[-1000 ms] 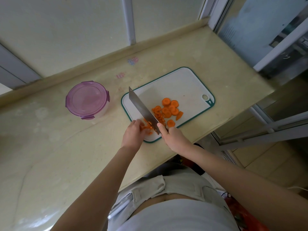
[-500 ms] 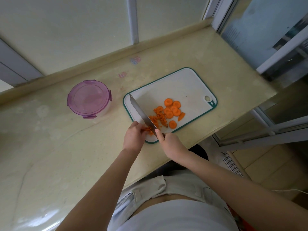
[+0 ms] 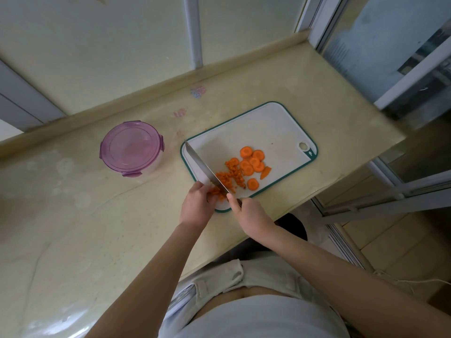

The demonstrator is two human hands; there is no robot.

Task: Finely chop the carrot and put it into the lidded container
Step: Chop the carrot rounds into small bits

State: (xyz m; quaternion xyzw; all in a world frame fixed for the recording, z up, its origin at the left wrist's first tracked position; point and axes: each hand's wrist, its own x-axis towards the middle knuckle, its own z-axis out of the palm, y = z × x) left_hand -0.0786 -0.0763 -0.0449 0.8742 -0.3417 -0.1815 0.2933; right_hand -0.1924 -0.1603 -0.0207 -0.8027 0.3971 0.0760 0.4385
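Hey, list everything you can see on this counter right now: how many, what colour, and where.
countertop: one, beige, under everything.
cutting board: one, white with teal rim, right part of the countertop.
carrot rounds: about eight, orange, middle of the board.
chopped carrot: one pile, orange, board's near left, beside the blade.
knife: one, steel blade, diagonal over the board's left side.
container: one, clear, purple lid on, left of the board.
left hand: holds chopped carrot by the blade.
right hand: grips the knife handle.
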